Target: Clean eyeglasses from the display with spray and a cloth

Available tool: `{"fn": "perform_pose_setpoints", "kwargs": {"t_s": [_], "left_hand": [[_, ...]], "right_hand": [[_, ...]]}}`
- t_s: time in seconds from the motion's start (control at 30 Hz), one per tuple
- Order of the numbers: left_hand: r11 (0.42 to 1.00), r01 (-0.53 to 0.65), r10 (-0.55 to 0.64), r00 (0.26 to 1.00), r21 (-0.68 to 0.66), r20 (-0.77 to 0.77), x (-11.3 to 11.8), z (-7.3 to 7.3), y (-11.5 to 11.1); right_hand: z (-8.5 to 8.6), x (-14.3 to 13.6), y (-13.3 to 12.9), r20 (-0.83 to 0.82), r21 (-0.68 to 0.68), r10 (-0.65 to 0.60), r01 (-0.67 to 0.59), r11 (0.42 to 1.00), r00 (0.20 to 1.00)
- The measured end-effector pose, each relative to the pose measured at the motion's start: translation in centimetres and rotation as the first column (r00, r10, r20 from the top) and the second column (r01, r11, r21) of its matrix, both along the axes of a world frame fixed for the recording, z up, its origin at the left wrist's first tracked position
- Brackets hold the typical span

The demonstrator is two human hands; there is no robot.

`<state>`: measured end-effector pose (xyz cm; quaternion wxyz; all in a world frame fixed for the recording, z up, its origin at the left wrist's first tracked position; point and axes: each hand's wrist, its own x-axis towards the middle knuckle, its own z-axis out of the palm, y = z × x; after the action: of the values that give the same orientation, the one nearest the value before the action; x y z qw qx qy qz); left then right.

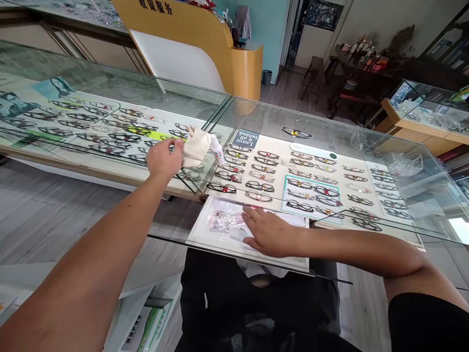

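My left hand is stretched out to the left over the glass counter, its fingers curled in against the edge of a cream cloth. The cloth bunches up beside the fingertips. Just right of it stands a small white bottle with a printed label, upright on the glass. My right hand rests palm down with fingers extended on the glass near the front edge. Below the glass under that hand is a pulled-out white drawer, with clear plastic packets in it.
Rows of eyeglasses lie inside the glass display case, along with a dark sign. One pair of glasses is set apart near the back. A yellow counter stands behind. White shelves are at lower left.
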<state>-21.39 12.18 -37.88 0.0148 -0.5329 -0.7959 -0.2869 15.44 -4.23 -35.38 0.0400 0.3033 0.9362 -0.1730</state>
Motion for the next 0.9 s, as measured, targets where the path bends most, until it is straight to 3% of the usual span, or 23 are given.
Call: {"fn": "perform_pose_setpoints", "kwargs": {"t_s": [0.13,0.2,0.3,0.57,0.7,0.9], "left_hand": [[1.0,0.009,-0.009,1.0,-0.012,0.002,0.0,0.1,0.0],[1.0,0.008,-0.008,1.0,-0.009,-0.009,-0.1,0.0,0.0],[1.0,0.015,-0.015,1.0,0.005,-0.018,-0.2,-0.1,-0.1],[1.0,0.02,-0.02,1.0,-0.004,-0.002,0.0,0.2,-0.4],[0.999,0.043,-0.043,0.999,0.008,-0.014,0.1,0.4,-0.7],[0.998,0.064,-0.064,0.998,0.03,-0.011,0.0,0.4,-1.0]], "right_hand": [[-6.8,-0.8,4.7,0.171,0.004,-0.306,0.31,0.951,0.937],[-9.1,-1.4,7.9,0.179,0.086,-0.453,0.445,0.892,0.873],[-11.5,-2.4,12.9,0.15,0.176,-0.578,0.553,0.814,0.802],[-15.1,-2.6,24.2,0.005,0.199,-0.782,0.766,0.612,0.623],[-16.1,-1.9,27.7,0.025,0.184,-0.796,0.78,0.598,0.604],[-17.2,-1.4,30.4,0.047,0.187,-0.779,0.76,0.622,0.626]]}}
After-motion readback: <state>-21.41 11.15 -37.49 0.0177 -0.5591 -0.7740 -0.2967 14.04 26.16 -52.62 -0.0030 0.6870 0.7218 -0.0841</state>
